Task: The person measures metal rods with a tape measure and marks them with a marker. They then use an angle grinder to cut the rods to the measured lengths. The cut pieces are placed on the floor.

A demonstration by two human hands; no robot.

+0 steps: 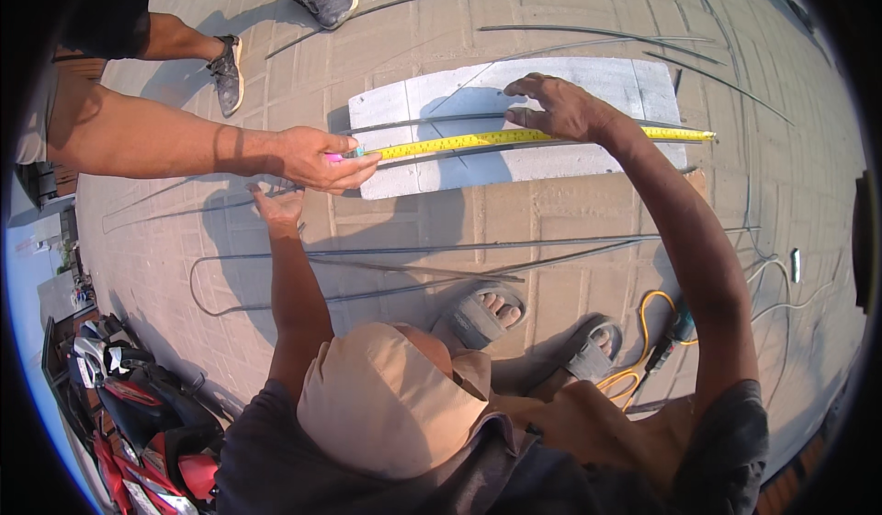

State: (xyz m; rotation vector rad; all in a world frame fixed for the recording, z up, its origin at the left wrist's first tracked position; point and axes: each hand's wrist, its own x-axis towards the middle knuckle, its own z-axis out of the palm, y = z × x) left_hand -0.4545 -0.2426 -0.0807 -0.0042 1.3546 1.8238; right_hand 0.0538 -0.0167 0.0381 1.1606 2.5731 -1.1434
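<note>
Neither my left hand nor my right hand shows. A person in a beige cap (386,405) squats right below me, and both arms rising from the lower edge are that person's. Their right hand (574,111) reaches over a yellow tape measure blade (469,142); whether it touches is unclear. Their left hand (280,206) is spread near thin rods at the left. From the left edge another person's hand (317,158) grips the blade's left end, with something pink between the fingers. The blade runs along dark metal rods (441,155) on a long white board (395,109).
Bent metal rods (413,248) lie on the brick paving before the squatting person's sandals (482,317). More rods (602,31) lie beyond the board. A green power tool (682,324) with a yellow cord (646,317) is at right. A red motorcycle (138,423) stands lower left.
</note>
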